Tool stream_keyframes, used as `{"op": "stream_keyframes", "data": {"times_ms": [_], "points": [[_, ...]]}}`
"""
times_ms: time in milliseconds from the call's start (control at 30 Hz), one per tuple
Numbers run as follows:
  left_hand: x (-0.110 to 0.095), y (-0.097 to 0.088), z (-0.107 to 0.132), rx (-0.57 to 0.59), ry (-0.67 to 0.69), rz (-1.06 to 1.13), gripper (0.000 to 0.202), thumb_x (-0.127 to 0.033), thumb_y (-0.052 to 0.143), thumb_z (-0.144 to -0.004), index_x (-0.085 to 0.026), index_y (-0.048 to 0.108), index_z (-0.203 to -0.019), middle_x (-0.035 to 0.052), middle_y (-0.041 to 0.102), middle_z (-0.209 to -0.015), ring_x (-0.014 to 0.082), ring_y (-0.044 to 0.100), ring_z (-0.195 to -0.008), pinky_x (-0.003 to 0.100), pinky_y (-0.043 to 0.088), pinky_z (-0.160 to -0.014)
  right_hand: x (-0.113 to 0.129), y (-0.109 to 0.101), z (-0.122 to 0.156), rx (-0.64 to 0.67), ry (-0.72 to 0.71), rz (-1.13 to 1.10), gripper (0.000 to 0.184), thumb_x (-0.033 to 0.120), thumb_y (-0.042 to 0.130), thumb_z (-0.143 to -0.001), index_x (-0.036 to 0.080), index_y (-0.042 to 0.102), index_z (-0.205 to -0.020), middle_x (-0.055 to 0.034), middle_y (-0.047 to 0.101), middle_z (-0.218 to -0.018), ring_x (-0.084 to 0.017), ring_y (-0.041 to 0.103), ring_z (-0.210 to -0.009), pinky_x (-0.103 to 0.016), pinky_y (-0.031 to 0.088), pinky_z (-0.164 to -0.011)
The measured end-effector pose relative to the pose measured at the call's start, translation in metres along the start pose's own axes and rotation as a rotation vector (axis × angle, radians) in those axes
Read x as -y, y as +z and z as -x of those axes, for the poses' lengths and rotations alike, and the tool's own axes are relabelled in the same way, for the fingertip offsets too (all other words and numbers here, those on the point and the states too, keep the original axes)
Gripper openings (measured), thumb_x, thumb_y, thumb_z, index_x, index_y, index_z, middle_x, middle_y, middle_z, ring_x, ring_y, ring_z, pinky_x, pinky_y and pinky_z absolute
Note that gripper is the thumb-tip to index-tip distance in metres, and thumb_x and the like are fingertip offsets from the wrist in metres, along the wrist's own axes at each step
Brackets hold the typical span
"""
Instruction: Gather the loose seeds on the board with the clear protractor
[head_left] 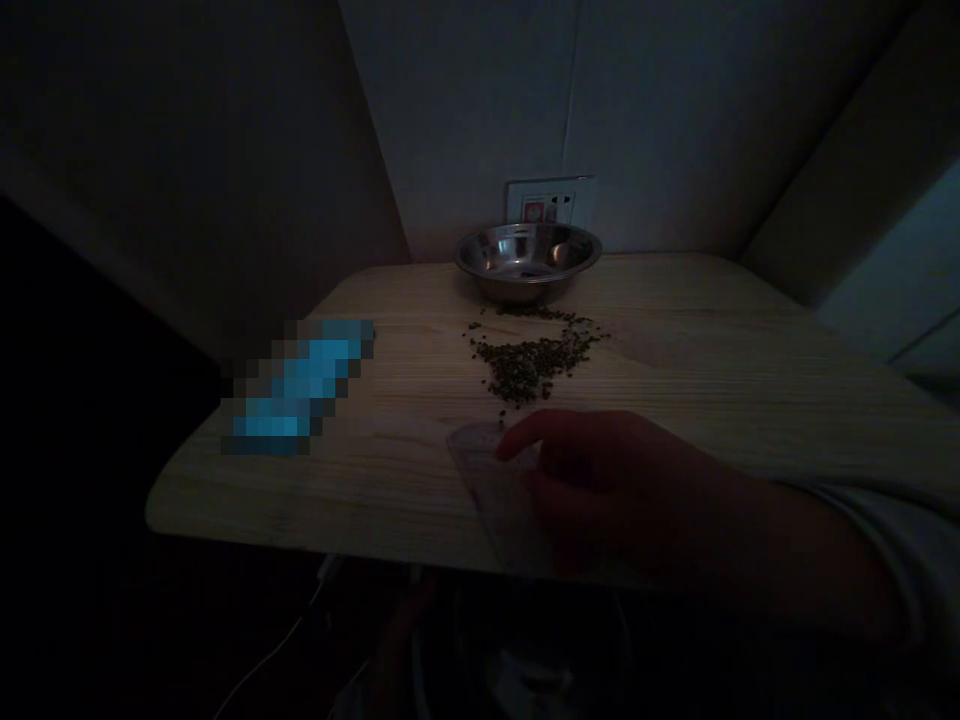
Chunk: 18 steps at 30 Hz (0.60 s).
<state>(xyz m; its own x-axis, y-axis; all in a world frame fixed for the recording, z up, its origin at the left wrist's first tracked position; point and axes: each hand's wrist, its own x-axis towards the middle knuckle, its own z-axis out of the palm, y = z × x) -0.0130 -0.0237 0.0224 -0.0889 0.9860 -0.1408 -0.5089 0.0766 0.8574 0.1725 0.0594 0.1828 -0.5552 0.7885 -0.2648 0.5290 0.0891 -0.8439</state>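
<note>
In the dim light, my right hand point(600, 480) reaches in from the right over the front of the table. Its index finger is bent and the other fingers are curled around a clear, rounded, plastic-looking piece point(480, 465) that lies at the table's near edge. Just beyond are loose small dark-green beans or seeds point(529, 365), spread in a patch. Below the table edge, my left hand point(405, 620) shows faintly at the left rim of a dark bowl point(420, 665); its fingers are mostly lost in shadow but seem closed on that rim.
A shiny steel bowl point(529, 265) stands at the back of the pale wooden table point(405, 360), before a wall socket point(551, 200). At the left lies a blurred, lit blue rectangle point(300, 385). A white cable point(274, 650) hangs below the table. Walls stand close behind.
</note>
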Motion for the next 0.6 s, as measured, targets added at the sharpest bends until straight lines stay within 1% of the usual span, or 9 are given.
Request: {"op": "stream_keyframes", "data": {"times_ms": [100,167,300,400,533,600], "points": [[0.001,-0.002,-0.001,0.001,0.010,0.008,0.026,-0.033,0.055,-0.087,-0.016,0.061,-0.105,0.0101,0.060,-0.110,0.0209,0.059,-0.096,0.041,0.049,-0.084,-0.002,-0.002,0.005,-0.020,0.069,-0.039,0.028,0.022,0.046,-0.078,0.017,0.057,-0.104,0.0031,0.057,-0.053,-0.009,0.055,-0.050,-0.017,0.041,-0.048],[0.002,-0.004,-0.003,0.007,0.012,0.010,0.024,-0.031,0.055,-0.087,-0.016,0.062,-0.104,0.0096,0.061,-0.110,0.0213,0.059,-0.097,0.041,0.048,-0.085,-0.006,-0.004,0.008,-0.036,0.087,-0.057,0.027,0.024,0.046,-0.078,0.018,0.056,-0.103,0.0035,0.056,-0.052,-0.009,0.056,-0.049,-0.018,0.042,-0.049],[0.003,-0.005,-0.005,0.024,0.022,0.014,0.025,-0.029,0.057,-0.086,-0.016,0.062,-0.107,0.0100,0.060,-0.111,0.0225,0.058,-0.099,0.043,0.047,-0.086,-0.020,-0.007,0.017,-0.072,0.095,-0.137,0.027,0.028,0.046,-0.078,0.019,0.054,-0.103,0.0038,0.057,-0.054,-0.009,0.057,-0.049,-0.019,0.044,-0.050],[0.003,-0.002,-0.004,0.021,0.043,0.021,0.027,-0.030,0.056,-0.086,-0.016,0.061,-0.109,0.0105,0.059,-0.114,0.0224,0.058,-0.101,0.043,0.047,-0.087,-0.028,-0.009,0.024,-0.077,0.087,-0.205,0.028,0.033,0.049,-0.077,0.017,0.052,-0.100,0.0043,0.056,-0.053,-0.009,0.055,-0.047,-0.018,0.041,-0.047],[0.004,0.001,-0.004,0.006,0.053,0.037,0.026,-0.030,0.056,-0.086,-0.017,0.061,-0.108,0.0105,0.059,-0.116,0.0228,0.057,-0.103,0.044,0.045,-0.090,-0.030,-0.015,0.034,-0.095,0.118,-0.117,0.031,0.041,0.046,-0.081,0.018,0.051,-0.100,0.0023,0.057,-0.052,-0.011,0.057,-0.051,-0.019,0.042,-0.049],[0.005,0.002,-0.003,0.001,0.052,0.051,0.025,-0.030,0.056,-0.086,-0.016,0.062,-0.107,0.0104,0.059,-0.116,0.0231,0.057,-0.104,0.045,0.044,-0.090,-0.030,-0.021,0.038,-0.073,0.136,-0.075,0.030,0.042,0.045,-0.081,0.019,0.052,-0.098,0.0016,0.058,-0.053,-0.012,0.058,-0.053,-0.021,0.043,-0.051]]}}
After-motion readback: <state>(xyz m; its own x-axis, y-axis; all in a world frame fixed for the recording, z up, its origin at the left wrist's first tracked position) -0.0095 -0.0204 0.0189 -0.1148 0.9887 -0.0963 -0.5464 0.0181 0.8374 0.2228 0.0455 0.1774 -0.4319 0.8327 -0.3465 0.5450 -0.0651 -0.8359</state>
